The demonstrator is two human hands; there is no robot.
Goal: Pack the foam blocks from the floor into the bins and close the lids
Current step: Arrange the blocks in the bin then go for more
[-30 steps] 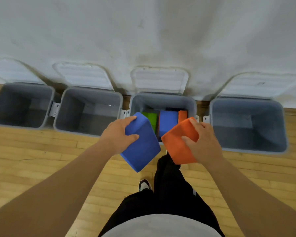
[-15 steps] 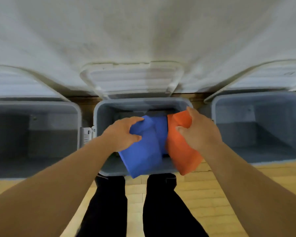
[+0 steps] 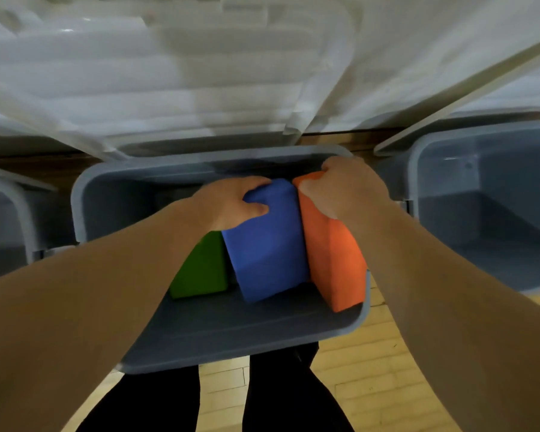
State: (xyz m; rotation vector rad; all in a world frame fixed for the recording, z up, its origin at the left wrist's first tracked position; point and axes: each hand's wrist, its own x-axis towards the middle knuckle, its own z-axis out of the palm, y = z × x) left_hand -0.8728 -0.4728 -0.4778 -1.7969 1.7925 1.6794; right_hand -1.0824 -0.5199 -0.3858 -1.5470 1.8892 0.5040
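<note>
Both arms reach down into the grey bin (image 3: pixel 85 194), whose white lid (image 3: pixel 169 73) stands open behind it. The left hand (image 3: pixel 231 204) grips the blue block (image 3: pixel 265 251); the right hand (image 3: pixel 343 188) grips the orange block (image 3: pixel 334 260) pressed beside it. A green block (image 3: pixel 200 272) sits left of the blue one.

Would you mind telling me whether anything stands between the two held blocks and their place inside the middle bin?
Nothing visible does. The lid is up, and the blue block and orange block are partly inside the bin. A green block sits beside the blue one, on its left; whatever lies under them is hidden.
</note>
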